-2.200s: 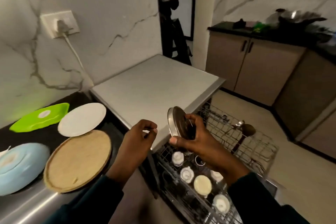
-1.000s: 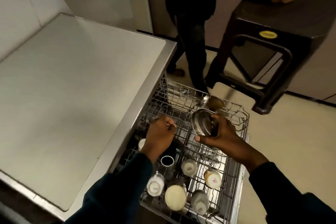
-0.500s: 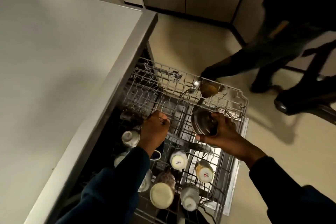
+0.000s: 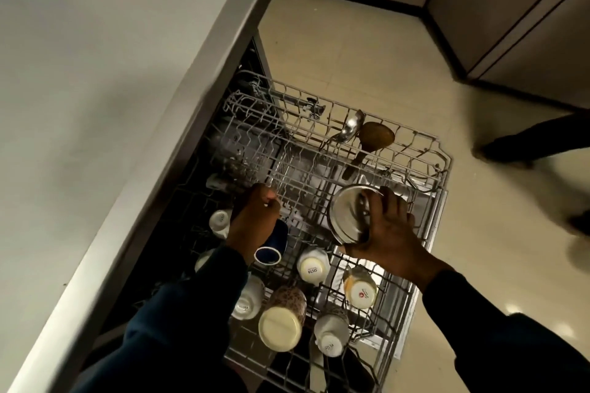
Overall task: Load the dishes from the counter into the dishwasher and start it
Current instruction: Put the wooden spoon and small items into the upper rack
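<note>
Over rack's (image 4: 424, 153) middle: your right hand (image 4: 388, 233) now lower, fingers gripping steel lid (image 4: 346, 217) just above tines. Left hand (image 4: 255, 220) fingers curled on wire, steadying rack. Lid nearly slotted; counter dishes remain.

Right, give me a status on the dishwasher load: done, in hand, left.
Done: cups sit upside down in the pulled-out rack, among them a SISTA cup, with a ladle at the far end. In hand: the right hand holds a steel lid over the rack; the left hand grips the rack's wire. Left: seat the lid, push the rack in, start the dishwasher.
</note>
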